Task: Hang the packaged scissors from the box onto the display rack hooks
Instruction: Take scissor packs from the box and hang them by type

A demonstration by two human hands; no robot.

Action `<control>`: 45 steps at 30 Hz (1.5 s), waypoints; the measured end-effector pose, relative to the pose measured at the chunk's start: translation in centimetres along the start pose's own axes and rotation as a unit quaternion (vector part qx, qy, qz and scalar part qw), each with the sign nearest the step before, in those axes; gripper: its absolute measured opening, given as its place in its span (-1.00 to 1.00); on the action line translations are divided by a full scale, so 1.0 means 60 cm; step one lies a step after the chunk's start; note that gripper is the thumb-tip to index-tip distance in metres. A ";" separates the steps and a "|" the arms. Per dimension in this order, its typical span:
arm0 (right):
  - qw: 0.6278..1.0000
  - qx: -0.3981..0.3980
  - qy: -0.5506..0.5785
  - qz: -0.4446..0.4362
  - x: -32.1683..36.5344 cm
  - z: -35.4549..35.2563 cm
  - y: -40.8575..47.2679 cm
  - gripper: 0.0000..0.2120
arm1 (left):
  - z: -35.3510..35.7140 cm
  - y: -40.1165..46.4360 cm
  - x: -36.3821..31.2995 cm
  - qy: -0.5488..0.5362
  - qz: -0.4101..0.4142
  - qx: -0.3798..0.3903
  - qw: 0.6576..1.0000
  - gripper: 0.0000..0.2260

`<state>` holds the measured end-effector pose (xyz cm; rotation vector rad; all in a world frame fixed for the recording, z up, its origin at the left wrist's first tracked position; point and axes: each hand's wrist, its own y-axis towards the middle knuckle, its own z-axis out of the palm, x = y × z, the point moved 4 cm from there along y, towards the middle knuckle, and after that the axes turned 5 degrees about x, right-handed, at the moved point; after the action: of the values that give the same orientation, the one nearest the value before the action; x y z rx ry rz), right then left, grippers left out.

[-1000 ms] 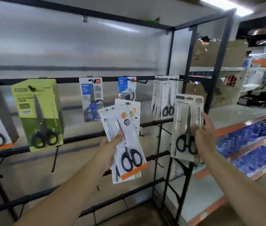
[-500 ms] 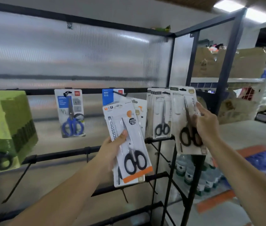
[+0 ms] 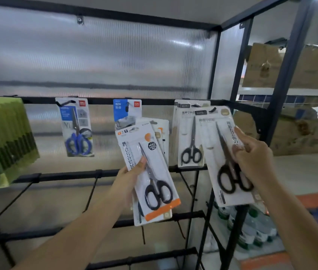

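My left hand (image 3: 130,177) grips a fanned stack of scissor packs (image 3: 150,172), white cards with an orange strip and black-handled scissors, in front of the rack's middle. My right hand (image 3: 251,158) pinches the right edge of a single white pack of black scissors (image 3: 223,152). Its top hole sits at the tip of a hook (image 3: 213,109) on the top rail (image 3: 99,100). Behind that pack, a few matching packs (image 3: 188,137) hang on the same hook.
Blue-handled scissors (image 3: 75,129) and a blue-topped pack (image 3: 127,110) hang further left; a thick row of green packs (image 3: 4,137) fills the far left hook. Lower rails carry bare hooks (image 3: 186,184). Cardboard boxes (image 3: 300,67) and bottles (image 3: 251,227) sit to the right.
My right hand has brought its pack up and left until the hole meets the hook tip. The left hand keeps holding its stack; the camera has moved closer.
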<state>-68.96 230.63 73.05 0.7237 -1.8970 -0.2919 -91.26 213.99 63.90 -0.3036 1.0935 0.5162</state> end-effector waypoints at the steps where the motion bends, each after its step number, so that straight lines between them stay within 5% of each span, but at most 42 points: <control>1: 1.000 0.003 0.003 -0.002 -0.002 0.006 0.005 -0.53 | 0.002 -0.001 -0.002 -0.001 0.005 -0.003 1.000 -0.62; 9: 0.994 0.107 -0.003 -0.008 0.019 0.088 0.049 -0.44 | 0.031 -0.019 -0.019 0.016 0.064 -0.010 0.998 -0.65; 12: 0.994 0.086 0.007 -0.064 0.032 0.102 0.009 -0.64 | 0.036 -0.027 -0.022 0.000 0.079 -0.021 0.997 -0.60; 14: 0.976 0.194 0.077 -0.070 0.040 0.133 -0.041 -0.87 | 0.043 -0.030 -0.024 -0.008 0.084 -0.020 0.996 -0.59; 17: 0.928 0.333 0.166 -0.031 0.040 0.179 -0.105 -0.64 | 0.049 -0.031 -0.022 -0.019 0.081 -0.030 0.996 -0.53; 25: 0.916 0.296 0.265 0.059 -0.006 0.207 -0.124 -0.63 | 0.006 -0.052 0.018 -0.009 -0.017 -0.001 1.000 -0.55; 31: 0.892 0.312 0.324 0.044 -0.002 0.251 -0.168 -0.48 | -0.048 -0.108 0.014 0.013 0.001 -0.026 1.000 -0.61; 45: 0.812 0.435 0.368 -0.124 0.294 0.469 -0.308 -0.32 | -0.358 -0.398 -0.168 0.064 0.123 -0.255 0.957 -0.68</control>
<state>-92.55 202.03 64.72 1.4426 -1.0986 0.6862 -98.43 181.12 63.22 -0.6644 1.1180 1.0179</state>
